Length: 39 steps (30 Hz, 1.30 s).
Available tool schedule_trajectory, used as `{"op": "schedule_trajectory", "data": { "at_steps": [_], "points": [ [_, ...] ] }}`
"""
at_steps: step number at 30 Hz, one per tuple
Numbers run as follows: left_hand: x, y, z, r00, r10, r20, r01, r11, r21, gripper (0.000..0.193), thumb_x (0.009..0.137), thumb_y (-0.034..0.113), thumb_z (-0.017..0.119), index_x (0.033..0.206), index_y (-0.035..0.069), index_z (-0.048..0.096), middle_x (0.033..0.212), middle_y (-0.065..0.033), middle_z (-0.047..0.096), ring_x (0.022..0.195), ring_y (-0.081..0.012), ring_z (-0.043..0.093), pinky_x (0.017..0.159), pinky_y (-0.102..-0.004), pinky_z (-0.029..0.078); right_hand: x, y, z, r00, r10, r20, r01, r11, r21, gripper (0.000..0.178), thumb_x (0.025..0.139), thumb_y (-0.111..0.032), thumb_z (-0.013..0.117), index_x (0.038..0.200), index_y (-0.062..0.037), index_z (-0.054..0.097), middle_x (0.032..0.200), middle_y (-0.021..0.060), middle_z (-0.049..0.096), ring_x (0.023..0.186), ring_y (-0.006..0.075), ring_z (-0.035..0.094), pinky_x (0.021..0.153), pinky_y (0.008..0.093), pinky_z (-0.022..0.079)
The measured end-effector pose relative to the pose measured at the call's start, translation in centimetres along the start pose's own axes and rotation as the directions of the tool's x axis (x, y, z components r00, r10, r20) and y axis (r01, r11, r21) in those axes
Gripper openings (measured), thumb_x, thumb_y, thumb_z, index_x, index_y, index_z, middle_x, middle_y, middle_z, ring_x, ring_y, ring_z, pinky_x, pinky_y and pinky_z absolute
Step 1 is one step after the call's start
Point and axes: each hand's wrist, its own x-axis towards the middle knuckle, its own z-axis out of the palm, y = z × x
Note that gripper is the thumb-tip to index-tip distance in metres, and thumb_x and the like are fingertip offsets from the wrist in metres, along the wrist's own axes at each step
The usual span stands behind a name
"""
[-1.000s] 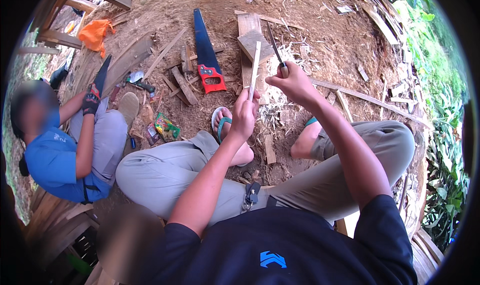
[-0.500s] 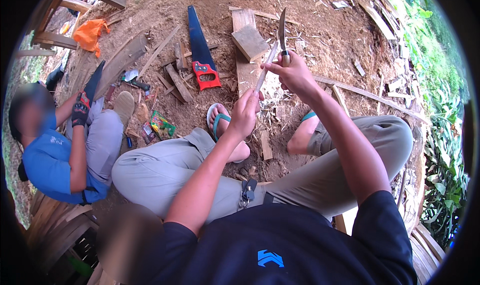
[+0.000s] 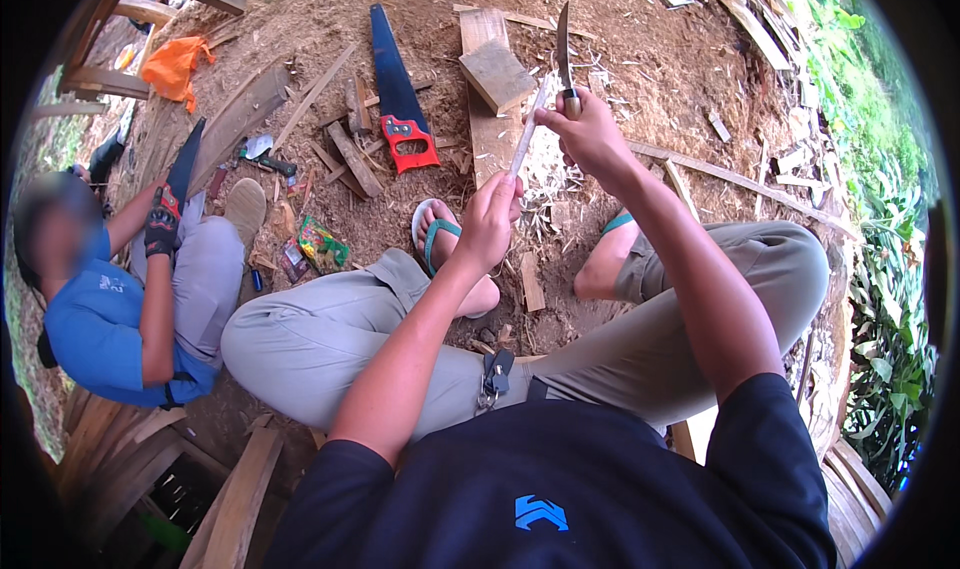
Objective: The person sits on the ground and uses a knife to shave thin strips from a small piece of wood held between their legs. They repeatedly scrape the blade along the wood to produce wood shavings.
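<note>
In my left hand (image 3: 489,219) is the lower end of a thin pale wooden stick (image 3: 527,135), slanting up and to the right. My right hand (image 3: 592,134) is closed round the handle of a curved knife (image 3: 563,51), its blade pointing away from me. The right thumb reaches toward the stick's upper part; whether it touches cannot be made out. Below the hands, pale shavings (image 3: 552,184) lie on the ground beside a plank (image 3: 491,139). A short wooden block (image 3: 497,74) rests on that plank.
A handsaw (image 3: 404,99) with a red handle lies left of the plank among wood scraps (image 3: 354,157). At left sits a person in a blue shirt (image 3: 105,319), a gloved hand (image 3: 162,219) holding another saw (image 3: 185,159). Beyond are an orange bag (image 3: 176,70) and a hammer (image 3: 272,159).
The knife and my right hand have shifted slightly up in the picture. My left hand still grips the stick, a little lower in relation to the knife hand. The whole view has tilted slightly.
</note>
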Motion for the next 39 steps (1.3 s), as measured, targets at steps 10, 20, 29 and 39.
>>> {"op": "schedule_trajectory", "data": {
  "at_steps": [10, 20, 29, 39],
  "points": [
    [-0.5, 1.1, -0.7, 0.993, -0.04, -0.111, 0.08, 0.919, 0.386, 0.035, 0.101, 0.028, 0.041, 0.086, 0.0, 0.054, 0.059, -0.0062, 0.047, 0.055, -0.0159, 0.046, 0.054, -0.0324, 0.036, 1.7, 1.8, -1.1, 0.996, -0.06, -0.063, 0.04, 0.957, -0.288, 0.031, 0.088, -0.022, 0.068, 0.101, 0.0015, 0.054, 0.079, 0.0114, 0.062, 0.07, 0.0193, 0.062, 0.064, 0.0343, 0.051],
    [-0.6, -1.6, -4.7, 0.914, -0.24, -0.327, 0.402, 0.649, 0.646, 0.041, 0.091, 0.029, 0.043, 0.091, -0.004, 0.066, 0.09, -0.0293, 0.065, 0.094, -0.0461, 0.06, 0.091, -0.0493, 0.042, -2.8, 5.2, 2.5, 0.887, 0.041, 0.46, 0.417, 0.361, -0.834, 0.04, 0.099, -0.03, 0.038, 0.098, 0.0015, 0.063, 0.096, 0.0237, 0.067, 0.093, 0.0383, 0.066, 0.08, 0.0477, 0.052],
    [-0.2, -1.2, -4.0, 0.899, -0.295, -0.324, 0.435, 0.698, 0.569, 0.041, 0.09, 0.027, 0.043, 0.09, -0.007, 0.065, 0.096, -0.0316, 0.064, 0.103, -0.0457, 0.059, 0.094, -0.0476, 0.042, -7.1, 4.0, 4.3, 0.888, -0.029, 0.458, 0.454, 0.198, -0.868, 0.028, 0.097, -0.019, 0.044, 0.088, 0.0002, 0.063, 0.076, 0.0171, 0.068, 0.07, 0.0274, 0.071, 0.056, 0.0381, 0.056],
    [-0.5, -0.1, -1.9, 0.917, -0.225, -0.331, 0.394, 0.652, 0.648, 0.038, 0.088, 0.023, 0.044, 0.088, -0.009, 0.064, 0.094, -0.0339, 0.062, 0.097, -0.0465, 0.061, 0.087, -0.0472, 0.047, -5.7, 5.7, 5.7, 0.944, 0.104, 0.312, 0.299, 0.124, -0.946, 0.02, 0.091, -0.013, 0.052, 0.095, 0.0041, 0.061, 0.088, 0.018, 0.071, 0.083, 0.0265, 0.072, 0.063, 0.0328, 0.058]
  ]
}}
